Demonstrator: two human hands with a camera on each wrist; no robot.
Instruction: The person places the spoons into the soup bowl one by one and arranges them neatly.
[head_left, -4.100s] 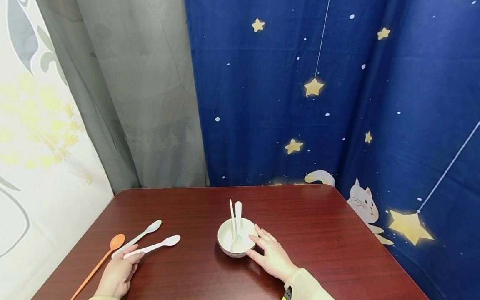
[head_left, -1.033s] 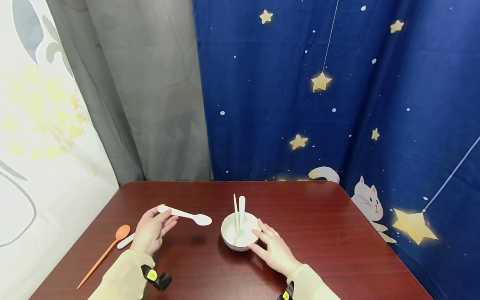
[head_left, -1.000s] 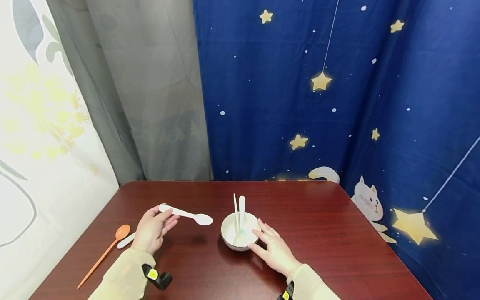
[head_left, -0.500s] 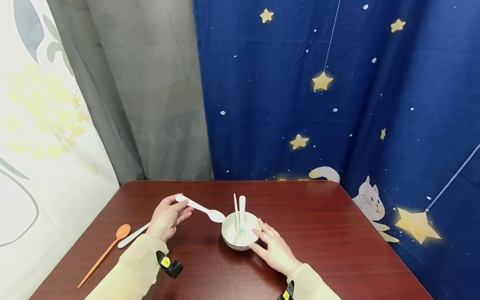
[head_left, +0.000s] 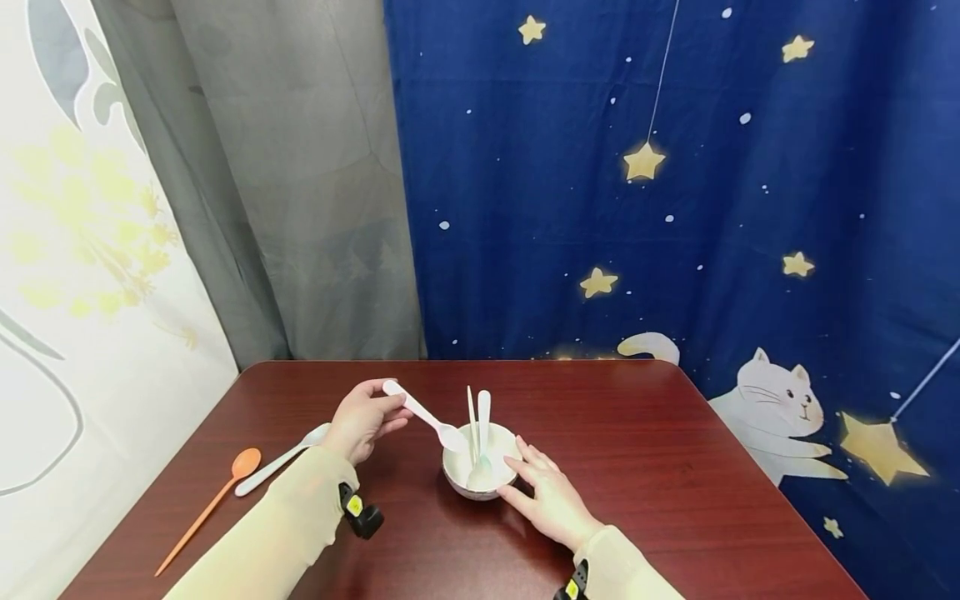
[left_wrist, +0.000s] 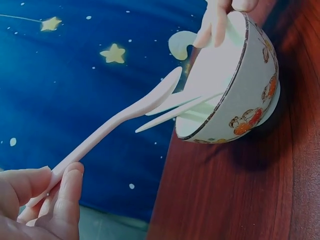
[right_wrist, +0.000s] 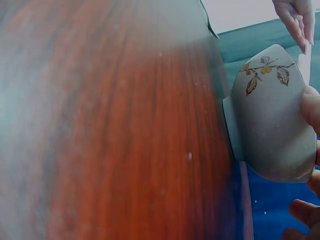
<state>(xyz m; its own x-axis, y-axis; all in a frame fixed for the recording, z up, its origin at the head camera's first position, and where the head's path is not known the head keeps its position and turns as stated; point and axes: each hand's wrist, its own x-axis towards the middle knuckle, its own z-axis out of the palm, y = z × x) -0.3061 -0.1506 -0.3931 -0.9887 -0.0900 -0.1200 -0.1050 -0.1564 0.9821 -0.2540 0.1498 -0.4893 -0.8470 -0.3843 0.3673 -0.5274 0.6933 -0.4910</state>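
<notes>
Your left hand: you've got your left hand (head_left: 363, 419) pinching the pale pink spoon (head_left: 423, 415) near the end of its handle, thumb against fingers.
Pink spoon: up off the tabletop (head_left: 600, 433), its scoop end right at the left side of the bowl (head_left: 471, 494); can't tell if it's touching the rim.
Your right hand: your right hand (head_left: 551, 504) is at the bowl's right side, fingers loosely spread and touching the rim, so no clench there.
Bowl: upright, white inside, brown rim, orange and leafy prints outside per your wrist cams.
In the bowl: a white-handled spoon (head_left: 484, 414) and a thin pale stick (head_left: 472, 412), both leaning on the far rim.
Left of your sleeve: a pale spoon (head_left: 279, 464) lying slanted, with an orange spoon (head_left: 246, 463) just beside it.
Backdrop: blue star curtain (head_left: 540, 208), grey curtain (head_left: 315, 208) beside it.
</notes>
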